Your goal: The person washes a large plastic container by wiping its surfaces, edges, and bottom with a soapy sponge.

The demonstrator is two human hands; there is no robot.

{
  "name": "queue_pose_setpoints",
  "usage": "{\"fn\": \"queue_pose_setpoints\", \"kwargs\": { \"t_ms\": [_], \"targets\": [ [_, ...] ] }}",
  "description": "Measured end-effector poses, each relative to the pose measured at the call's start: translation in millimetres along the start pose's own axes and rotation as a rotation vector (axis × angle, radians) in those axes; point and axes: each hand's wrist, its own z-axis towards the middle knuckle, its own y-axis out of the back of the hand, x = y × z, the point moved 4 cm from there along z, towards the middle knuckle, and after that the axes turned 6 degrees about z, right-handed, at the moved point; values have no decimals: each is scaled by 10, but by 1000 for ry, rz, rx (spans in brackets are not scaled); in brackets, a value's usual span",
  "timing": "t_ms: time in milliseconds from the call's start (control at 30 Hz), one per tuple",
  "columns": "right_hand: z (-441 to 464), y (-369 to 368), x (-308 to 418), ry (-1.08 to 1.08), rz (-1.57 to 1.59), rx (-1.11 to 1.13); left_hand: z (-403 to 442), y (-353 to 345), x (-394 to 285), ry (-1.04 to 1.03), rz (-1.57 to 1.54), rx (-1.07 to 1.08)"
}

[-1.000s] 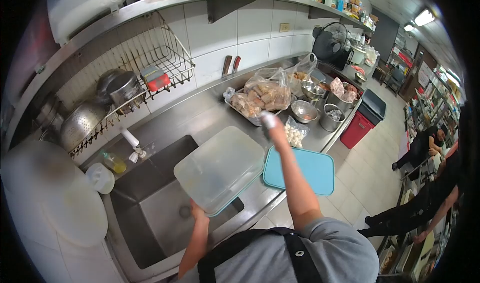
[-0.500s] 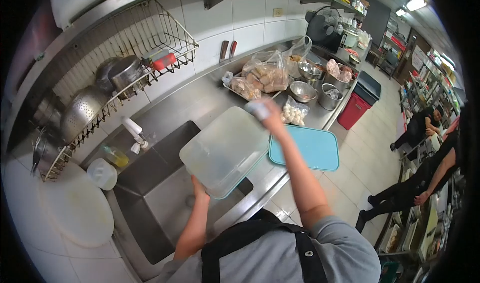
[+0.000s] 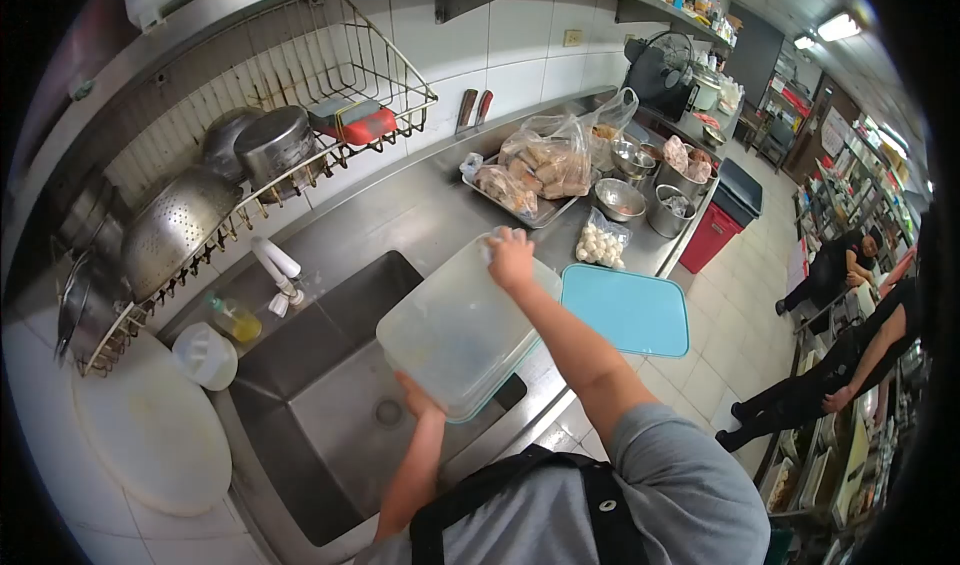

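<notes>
A large translucent plastic container is tilted over the right part of the sink, its base facing up. My left hand grips the container's lower left side, with the fingers partly hidden beneath it. My right hand is closed at the container's far edge, pressing a small pale cloth against it. Most of that cloth is covered by my fingers. Just right of the container, a light blue lid lies flat at the counter's front edge.
Behind stand a tray of bagged meat, a bag of white balls and metal bowls. A wire rack with pots hangs above the faucet. Two people in dark clothes are across the aisle.
My right hand has moved down and closer along the container's far edge, with the pale cloth in it. The view has shifted slightly; my left hand keeps its grip.
</notes>
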Motion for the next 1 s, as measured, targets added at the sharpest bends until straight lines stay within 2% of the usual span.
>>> {"fn": "queue_pose_setpoints", "kwargs": {
  "t_ms": [33, 100, 200, 267, 333, 400, 500, 567, 600, 667, 733, 833, 900, 967, 1000],
  "targets": [
    [-74, -104, 116, 33, -53, -12, -11, -41, -27, -7, -92, 49],
    [-546, 146, 803, 247, 14, 27, -11, -137, -34, -22, -284, 146],
    [-533, 12, 796, 313, 183, -6, 8, -38, 66, -75, -133, -79],
    [-3, -252, 196, 87, 80, -44, -188, -48, 26, 0, -91, -196],
    [285, 23, -117, -27, 52, -2, -170, -103, -93, 0, 8, -257],
    [238, 43, 50, -18, -17, 29, -181, -83, -96, -29, 170, -285],
    [-124, -184, 509, 112, 54, 10, 371, 257, 379, -119, -127, -12],
    [-352, -15, 816, 231, 157, -7, 82, 71, 180, -85, -60, -191],
    [-248, -55, 676, 214, 126, 21, -62, 28, 89, -68, -24, -283],
    [125, -215, 171, 25, -47, 36, 12, 117, 229, -36, -163, -186],
    [294, 17, -146, -66, 31, -5, 99, 97, 171, -59, -218, -124],
    [199, 74, -17, -87, -41, 22, 85, 84, 251, -92, -207, -89],
    [2, -25, 134, -9, -9, -9, 208, 153, 316, -85, -232, -13],
    [-234, 20, 253, 125, 53, -56, 144, 91, 315, -27, -367, 111],
    [-158, 84, 169, 77, 104, -15, 104, 49, 292, -1, -435, 173]
  ]
}}
